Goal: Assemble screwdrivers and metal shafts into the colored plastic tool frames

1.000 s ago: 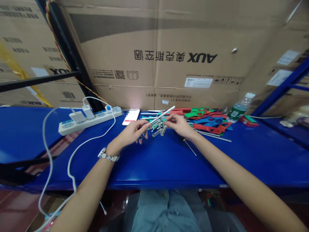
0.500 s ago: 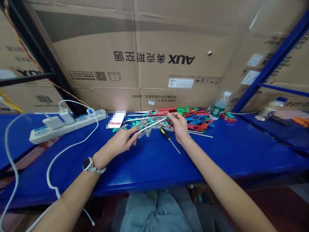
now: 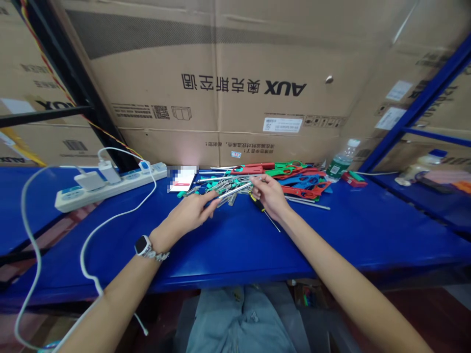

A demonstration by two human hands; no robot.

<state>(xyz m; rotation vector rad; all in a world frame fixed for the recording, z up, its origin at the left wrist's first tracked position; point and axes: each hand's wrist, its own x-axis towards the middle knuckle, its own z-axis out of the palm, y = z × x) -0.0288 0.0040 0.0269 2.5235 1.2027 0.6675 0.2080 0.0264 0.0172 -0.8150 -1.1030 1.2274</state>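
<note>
A slim silvery metal rod (image 3: pixel 235 190) is held at a slant above the blue table (image 3: pixel 235 245). My left hand (image 3: pixel 191 210) is closed on its lower left end, and my right hand (image 3: pixel 270 193) pinches the upper right end. Behind and under the rod lies a pile of small metal pieces with green ends (image 3: pixel 213 186). Partly hidden by my right hand, a black and yellow screwdriver (image 3: pixel 256 202) rests on the table with its shaft toward me. Red, green and blue plastic handles (image 3: pixel 300 180) lie heaped just beyond my right hand.
A white power strip (image 3: pixel 110 185) with plugged chargers and a loose white cable (image 3: pixel 86 255) takes up the left side. A phone (image 3: pixel 183 179) lies behind my left hand. A plastic bottle (image 3: pixel 340 162) and a small red box (image 3: pixel 355 180) stand back right, before a large cardboard box (image 3: pixel 235 59).
The view has shifted slightly, so the scene sits a little further right. Both hands keep hold of the rod; my right fingers have closed further over its end, hiding the green tip.
</note>
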